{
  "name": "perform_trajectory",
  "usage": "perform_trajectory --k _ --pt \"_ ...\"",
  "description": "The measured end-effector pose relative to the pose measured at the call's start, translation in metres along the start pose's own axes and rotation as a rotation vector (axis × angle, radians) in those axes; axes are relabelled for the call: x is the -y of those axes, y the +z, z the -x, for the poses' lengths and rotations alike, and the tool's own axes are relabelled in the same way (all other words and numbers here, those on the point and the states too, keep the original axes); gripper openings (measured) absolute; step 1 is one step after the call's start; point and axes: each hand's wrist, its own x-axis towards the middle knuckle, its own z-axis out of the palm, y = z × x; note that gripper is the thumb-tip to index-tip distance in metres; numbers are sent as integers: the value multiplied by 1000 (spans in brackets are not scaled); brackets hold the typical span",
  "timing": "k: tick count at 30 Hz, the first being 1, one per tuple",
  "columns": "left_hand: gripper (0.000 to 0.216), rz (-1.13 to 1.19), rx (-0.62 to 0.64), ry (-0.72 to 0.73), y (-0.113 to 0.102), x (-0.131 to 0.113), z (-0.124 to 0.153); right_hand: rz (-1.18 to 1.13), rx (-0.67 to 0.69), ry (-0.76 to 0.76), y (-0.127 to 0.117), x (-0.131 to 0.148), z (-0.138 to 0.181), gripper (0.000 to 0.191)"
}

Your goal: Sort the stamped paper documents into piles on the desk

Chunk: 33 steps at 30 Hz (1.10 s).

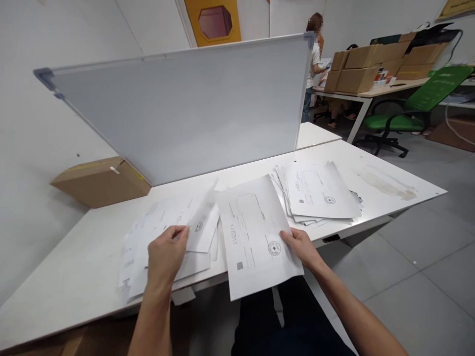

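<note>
We are pinching a raised sheet (205,217) above the left pile (150,225) with our left hand (167,254) and gripping a second sheet (252,212) over the table (70,257) edge with our right hand (300,245), possibly risking a spill because the pile's loose papers are overlapping unevenly.

Brt, even indoor light, dark under table (48,282), slight glare nr r. paper pile (315,190), wide-angle stretch twd edges, held sheet's (252,212) small print too soft to read, bkgd person (314,57) partly pixelated.
</note>
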Motion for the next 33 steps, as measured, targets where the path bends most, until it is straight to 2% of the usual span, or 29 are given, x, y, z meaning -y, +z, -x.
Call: perform_trajectory --k 5,9,13,16,18,22,25,27,30,33 --pt "20 -15 -72 103 8 -21 14 -13 41 56 -12 2 10 37" --pt "18 -9 -96 344 15 -48 32 -81 101 68 -21 7 19 28" --pt "19 80 73 554 29 -84 63 -218 103 167 -24 3 23 25" --pt "22 101 205 615 44 -104 88 -313 20 246 -24 -6 24 28" --pt "22 68 265 647 56 -113 103 -388 12 276 -23 -12 24 29" --pt "18 5 297 711 76 -125 125 -460 67 260 -19 -19 27 22" --pt "16 -2 301 757 84 -131 134 -425 81 205 -19 -21 30 16" --pt "16 -6 308 783 86 -133 138 -425 86 225 -21 -20 32 15" --pt "17 -37 322 810 91 -133 143 -461 70 283 -25 -18 36 26" --pt "19 -72 334 839 97 -134 153 -462 136 262 -27 -15 37 44"
